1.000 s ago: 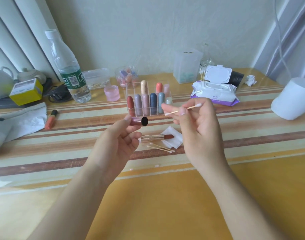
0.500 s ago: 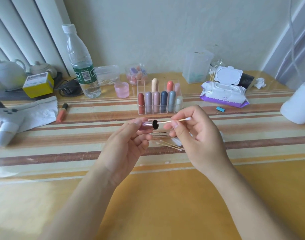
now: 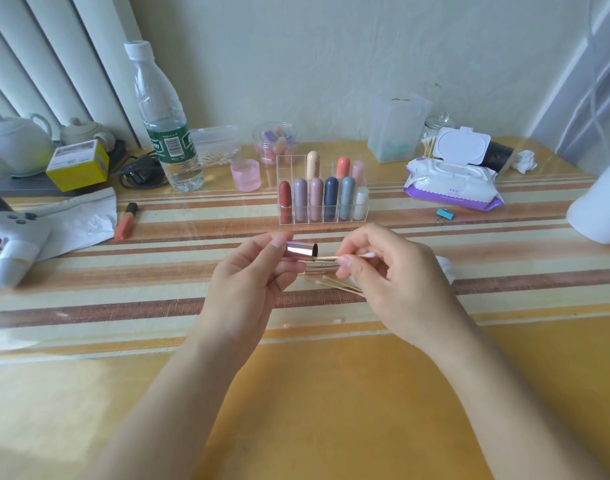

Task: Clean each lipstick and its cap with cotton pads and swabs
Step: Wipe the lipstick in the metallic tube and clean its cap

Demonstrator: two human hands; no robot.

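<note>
Nearest, a bare stretch of yellow table [image 3: 331, 410] with two forearms reaching over it. Just beyond, a lone swab [image 3: 314, 323] lying flat on the striped cloth [image 3: 123, 292] between the wrists. Above that, the left hand [image 3: 248, 289] curled shut around a shiny pink lipstick cap [image 3: 300, 251], pinched between thumb and fingertips, held level with its dark open mouth turned toward the right hand [image 3: 393, 278]. There, thumb and forefinger closed on the middle of a cotton swab [image 3: 352, 257], one end poked into or right at the cap's mouth, the other white tip sticking out to the right; whether the tip touches the inside wall, impossible to tell. Directly under the cap, partly hidden by both hands, a gold lipstick tube [image 3: 319, 269] lying on the cloth, with a few used swabs [image 3: 338, 285] beside it and the edge of a white cotton pad [image 3: 445, 268] peeking past the right hand. Farther back, a clear acrylic organizer [image 3: 322, 188] standing upright with rounded lipsticks in its slots, red, mauve, pink, navy, grey-blue and pale. Left of it, an orange lip product [image 3: 126, 221] lying by a white cloth, and a water bottle [image 3: 165, 123] upright. Right of it, a wet wipes pack [image 3: 452, 181] with its lid flipped open, and a small blue binder clip [image 3: 444, 215] in front.
</note>
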